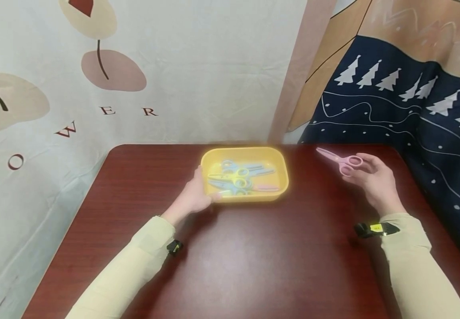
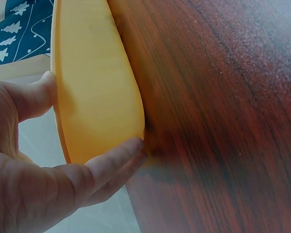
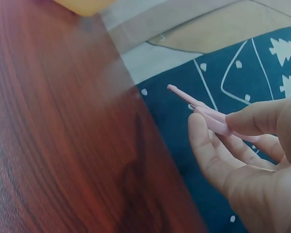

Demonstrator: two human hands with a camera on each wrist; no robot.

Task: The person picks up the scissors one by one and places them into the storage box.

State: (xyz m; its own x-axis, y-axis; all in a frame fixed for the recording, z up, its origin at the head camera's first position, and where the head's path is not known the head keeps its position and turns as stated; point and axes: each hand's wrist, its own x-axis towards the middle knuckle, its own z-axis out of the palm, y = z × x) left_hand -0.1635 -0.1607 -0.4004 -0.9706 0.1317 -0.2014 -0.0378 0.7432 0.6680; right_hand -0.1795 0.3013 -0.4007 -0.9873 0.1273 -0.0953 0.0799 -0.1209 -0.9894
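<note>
A yellow plastic tray (image 1: pixel 250 199) stands at the far edge of the table, and my left hand (image 1: pixel 195 191) grips its left end. The left wrist view shows the thumb at the tray's rim and fingertips along its lower edge. In the tray lie several children's scissors: blue scissors (image 1: pixel 255 168), yellow scissors (image 1: pixel 219 177) and a pink piece (image 1: pixel 267 188) partly covered. To the right of the tray, my right hand (image 1: pixel 378 180) pinches pink scissors (image 1: pixel 338 158) by the handles. Their blades point away to the left, above the tabletop; in the right wrist view the pink scissors (image 3: pixel 211 119) appear edge-on.
The dark red wooden table (image 1: pixel 254 261) has rounded far corners. Behind it hangs a pale curtain (image 1: pixel 214 66) with printed shapes and letters. A navy cloth (image 1: pixel 373 110) with white trees hangs along the right side. Both wrists wear black straps.
</note>
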